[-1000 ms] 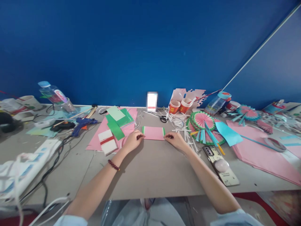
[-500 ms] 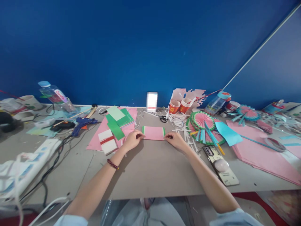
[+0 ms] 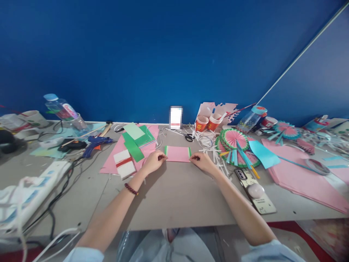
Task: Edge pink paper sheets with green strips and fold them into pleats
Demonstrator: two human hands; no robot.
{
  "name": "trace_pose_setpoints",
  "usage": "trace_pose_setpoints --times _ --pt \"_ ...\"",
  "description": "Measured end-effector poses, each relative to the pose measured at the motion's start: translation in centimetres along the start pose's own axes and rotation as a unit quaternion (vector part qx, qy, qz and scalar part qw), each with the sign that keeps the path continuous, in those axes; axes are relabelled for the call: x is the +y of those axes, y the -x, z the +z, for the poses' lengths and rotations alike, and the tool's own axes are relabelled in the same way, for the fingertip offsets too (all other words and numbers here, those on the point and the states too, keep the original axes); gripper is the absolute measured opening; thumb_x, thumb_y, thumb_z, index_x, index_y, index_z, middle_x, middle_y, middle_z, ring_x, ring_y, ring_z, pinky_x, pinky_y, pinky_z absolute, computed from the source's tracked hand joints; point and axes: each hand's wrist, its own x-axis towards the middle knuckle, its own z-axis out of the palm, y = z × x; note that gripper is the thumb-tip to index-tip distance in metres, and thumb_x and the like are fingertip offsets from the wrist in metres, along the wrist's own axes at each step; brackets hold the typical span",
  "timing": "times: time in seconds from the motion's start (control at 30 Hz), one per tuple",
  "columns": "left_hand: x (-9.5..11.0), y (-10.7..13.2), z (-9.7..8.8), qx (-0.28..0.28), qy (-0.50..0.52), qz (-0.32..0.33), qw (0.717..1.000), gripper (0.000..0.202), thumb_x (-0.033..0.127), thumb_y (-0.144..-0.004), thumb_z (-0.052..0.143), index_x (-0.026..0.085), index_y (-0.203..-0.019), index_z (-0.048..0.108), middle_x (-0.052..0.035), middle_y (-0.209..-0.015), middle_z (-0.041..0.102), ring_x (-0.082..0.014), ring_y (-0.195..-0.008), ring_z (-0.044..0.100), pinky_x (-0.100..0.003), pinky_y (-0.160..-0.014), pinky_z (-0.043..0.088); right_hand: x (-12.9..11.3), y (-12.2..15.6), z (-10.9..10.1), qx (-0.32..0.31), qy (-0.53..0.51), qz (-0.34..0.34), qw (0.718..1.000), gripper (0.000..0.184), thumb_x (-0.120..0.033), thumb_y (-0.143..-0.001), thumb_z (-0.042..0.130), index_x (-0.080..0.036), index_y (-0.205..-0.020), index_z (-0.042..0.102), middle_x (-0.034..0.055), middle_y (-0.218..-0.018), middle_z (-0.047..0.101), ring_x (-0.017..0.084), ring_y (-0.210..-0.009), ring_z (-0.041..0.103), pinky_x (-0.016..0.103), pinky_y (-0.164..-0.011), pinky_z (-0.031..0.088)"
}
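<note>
A pink paper sheet (image 3: 177, 153) with green and white strips on its left and right edges lies flat on the grey table (image 3: 174, 196) ahead of me. My left hand (image 3: 153, 162) pinches its near left corner with curled fingers. My right hand (image 3: 202, 162) pinches the near right corner the same way. A beaded bracelet (image 3: 131, 189) sits on my left wrist.
Left of the sheet lie green and pink papers (image 3: 136, 142), a white and red block (image 3: 124, 164), a blue glue gun (image 3: 94, 142), a bottle (image 3: 61, 109) and a power strip (image 3: 40, 182). To the right are paper fans (image 3: 234, 143), a phone (image 3: 255, 191), scissors (image 3: 188, 137), two red cups (image 3: 207, 123) and large pink sheets (image 3: 302, 174).
</note>
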Motion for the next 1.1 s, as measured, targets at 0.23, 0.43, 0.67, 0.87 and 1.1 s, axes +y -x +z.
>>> trace_pose_setpoints --times 0.23,0.43,0.67,0.87,1.1 --pt "0.03 -0.02 0.10 0.009 -0.009 -0.007 1.000 0.012 0.017 -0.078 0.058 0.019 -0.077 0.070 -0.0036 -0.081 0.070 -0.0166 -0.075 0.062 -0.027 -0.069 0.047 0.00 -0.12 -0.03 0.003 0.002 0.006 1.000 0.014 -0.023 -0.073 0.057 -0.018 -0.072 0.070 0.0037 -0.072 0.071 0.017 -0.068 0.060 0.026 -0.064 0.044" --pt "-0.07 -0.05 0.20 0.009 -0.015 -0.006 1.000 0.012 0.016 -0.078 0.058 0.019 -0.076 0.069 -0.0034 -0.080 0.069 -0.0158 -0.073 0.061 -0.027 -0.068 0.047 0.16 -0.33 0.01 0.000 0.012 0.016 1.000 0.014 -0.022 -0.072 0.057 -0.018 -0.072 0.071 0.0034 -0.071 0.071 0.016 -0.067 0.060 0.025 -0.063 0.044" --pt "-0.03 0.04 0.20 0.016 -0.018 -0.005 1.000 0.012 0.017 -0.078 0.058 0.019 -0.077 0.070 -0.0037 -0.079 0.068 -0.0157 -0.071 0.060 -0.027 -0.067 0.047 0.15 -0.30 0.04 0.001 0.011 0.014 1.000 0.014 -0.022 -0.072 0.057 -0.018 -0.072 0.071 0.0030 -0.071 0.070 0.016 -0.067 0.060 0.025 -0.063 0.043" --pt "0.11 0.09 0.16 0.017 -0.014 -0.008 1.000 0.011 0.016 -0.077 0.058 0.019 -0.076 0.069 -0.0032 -0.077 0.067 -0.0153 -0.070 0.060 -0.026 -0.066 0.047 0.04 -0.30 0.04 -0.003 0.013 0.019 1.000 0.013 -0.021 -0.072 0.057 -0.018 -0.071 0.070 0.0029 -0.071 0.070 0.016 -0.067 0.059 0.024 -0.062 0.043" --pt "0.19 0.21 0.42 0.018 -0.009 0.003 1.000 0.012 0.012 -0.078 0.056 0.019 -0.077 0.066 -0.0018 -0.078 0.063 -0.0142 -0.070 0.059 -0.025 -0.066 0.046 0.04 -0.16 0.18 -0.001 0.011 0.010 1.000 0.013 -0.019 -0.072 0.055 -0.018 -0.070 0.067 0.0027 -0.070 0.068 0.015 -0.067 0.059 0.024 -0.062 0.043"
